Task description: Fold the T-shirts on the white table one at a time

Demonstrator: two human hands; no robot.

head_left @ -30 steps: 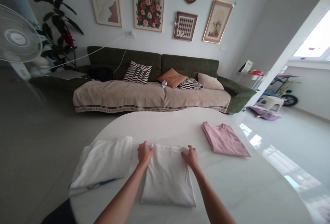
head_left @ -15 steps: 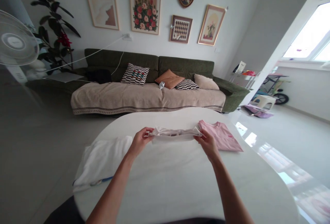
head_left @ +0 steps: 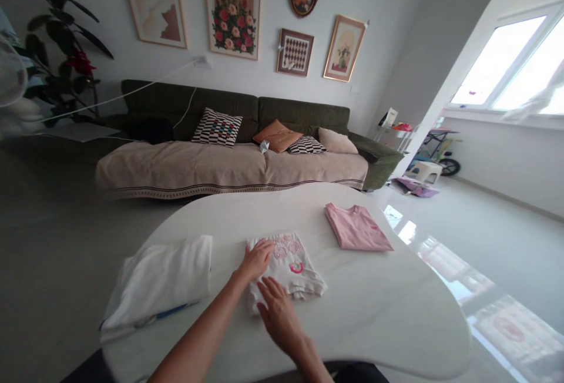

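Note:
A folded white shirt (head_left: 306, 255) with pink prints and a small rainbow-like patch lies flat on the white table (head_left: 374, 306). My left hand (head_left: 258, 258) rests palm down on its upper left part, fingers stretched out. Closer to me, my right hand (head_left: 279, 312) is open over the lower left part of the shirt, its fingers spread; whether it presses on the cloth I cannot tell. To the right sits a folded pink T-shirt (head_left: 359, 227), apart from both hands.
On the table's left side lies a larger white cloth (head_left: 176, 265), with a thin blue item (head_left: 171, 311) at its near edge. Behind the table stands a green sofa (head_left: 304, 111) with a beige cover and several cushions. A fan (head_left: 11, 71) is at far left.
The white shirt, held up between both hands before, now lies on the table with its printed side up. Both hands have let go of its edges; the right hand has moved left and nearer.

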